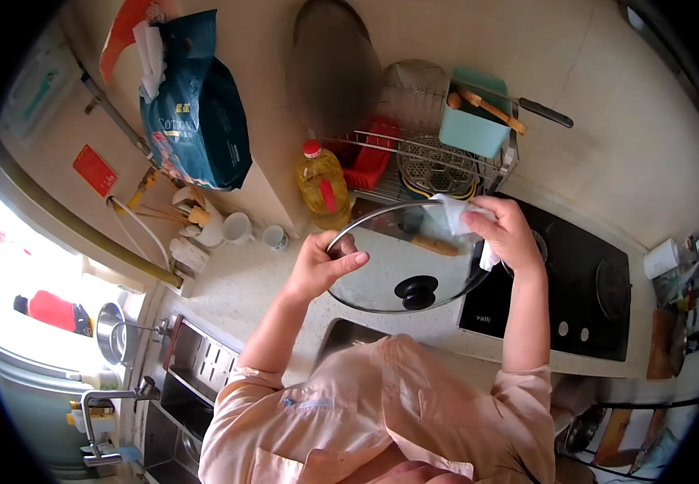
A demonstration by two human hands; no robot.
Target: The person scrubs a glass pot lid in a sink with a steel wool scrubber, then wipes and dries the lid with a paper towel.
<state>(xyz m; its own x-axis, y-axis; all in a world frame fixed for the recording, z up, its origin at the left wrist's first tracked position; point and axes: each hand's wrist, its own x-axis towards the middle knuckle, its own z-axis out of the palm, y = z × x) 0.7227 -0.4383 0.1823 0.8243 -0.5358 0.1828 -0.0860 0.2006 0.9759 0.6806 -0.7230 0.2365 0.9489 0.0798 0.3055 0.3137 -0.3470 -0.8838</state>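
Glass lid [390,262] held tilted over counter [245,282], just by stove [575,282] — left hand [317,266] clamped on rim, right hand [507,230] w/ fingers closed on cloth [456,214]. Best wiped w/ steady rim grip — knob [416,292] facing the person.

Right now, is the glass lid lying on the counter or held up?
Held up: left hand grips the glass lid rim; right hand presses a white cloth on it.

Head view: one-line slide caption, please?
Left hand grips a glass lid by its rim while right hand presses a white cloth to it.
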